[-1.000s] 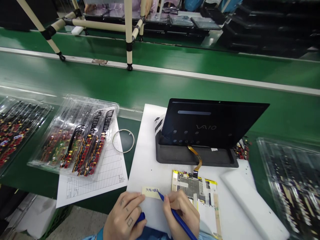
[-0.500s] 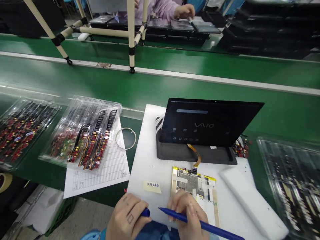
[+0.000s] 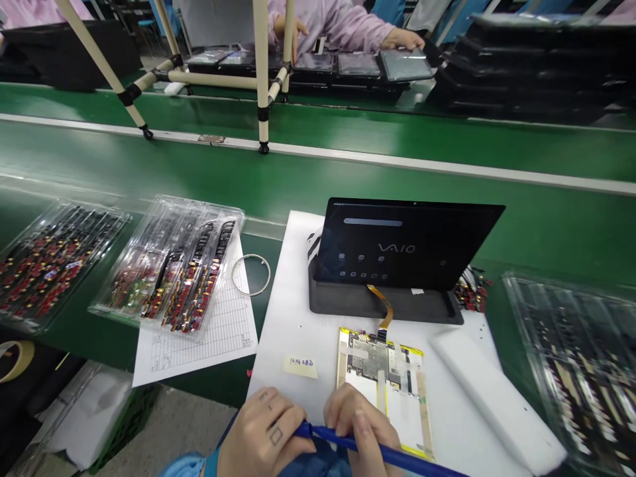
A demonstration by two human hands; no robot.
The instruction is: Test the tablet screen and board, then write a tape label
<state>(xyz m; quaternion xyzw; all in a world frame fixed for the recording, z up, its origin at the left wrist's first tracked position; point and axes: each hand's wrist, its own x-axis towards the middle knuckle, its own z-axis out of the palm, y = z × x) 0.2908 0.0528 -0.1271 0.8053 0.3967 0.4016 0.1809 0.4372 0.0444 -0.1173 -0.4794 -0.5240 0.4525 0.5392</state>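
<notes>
blue pen lies across both hands of the person, near the bottom of the view. the left hand is curled, and its fingers pinch the front end of the pen. the right hand keeps its fingers pressed together around the pen body, just over the lower part of a taped circuit board. this board lies on a white sheet, joined by an orange flat cable to a black vaio tablet screen, which leans in a dark tray. a yellow sticky note with handwriting lies just left of the board.
</notes>
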